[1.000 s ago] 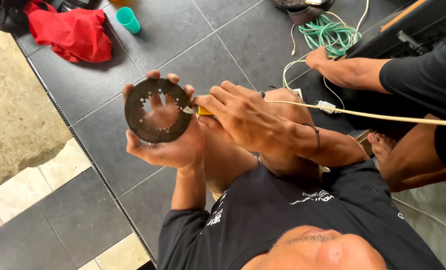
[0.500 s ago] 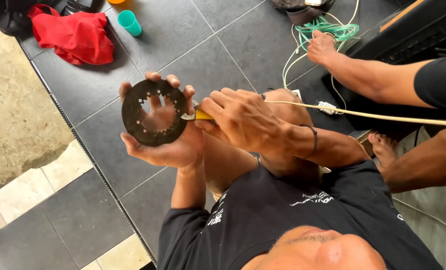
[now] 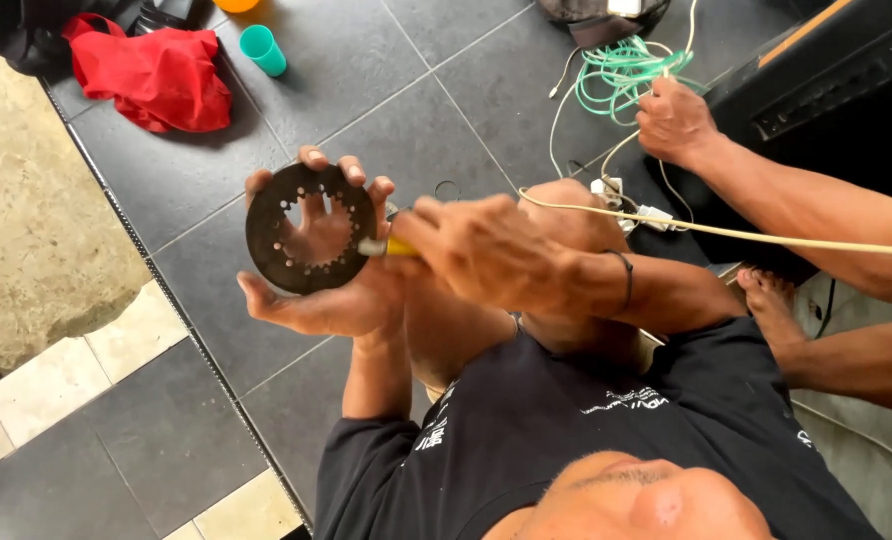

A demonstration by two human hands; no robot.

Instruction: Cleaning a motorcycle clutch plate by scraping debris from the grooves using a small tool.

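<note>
left hand (image 3: 336,290) cups metal ring (image 3: 311,228) | red cloth (image 3: 151,70), teal cup (image 3: 263,49) behind

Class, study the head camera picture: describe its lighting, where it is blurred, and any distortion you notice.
Head view: soft, even daylight, with only faint shadows on the dark floor tiles; the right hand is smeared by motion blur, while the left hand and the dark metal disc are sharper; the wide lens bends the tile lines and stretches the edges.
</note>
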